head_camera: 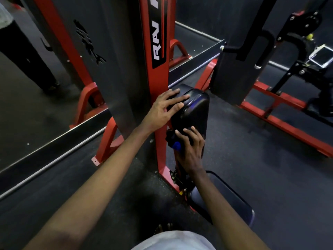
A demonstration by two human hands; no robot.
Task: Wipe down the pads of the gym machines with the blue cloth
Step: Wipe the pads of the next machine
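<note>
We judged the job midway: our left hand lay with fingers spread flat on the back pad, our right hand pressed the bunched blue cloth under curled fingers, and the seat pad nearer us looked unwiped.

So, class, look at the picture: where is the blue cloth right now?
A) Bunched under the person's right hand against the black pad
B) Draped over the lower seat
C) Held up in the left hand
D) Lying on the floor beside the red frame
A: the blue cloth peeks out beneath the right hand, pressed to the black pad, while the left hand lies flat on the pad's top.
</note>
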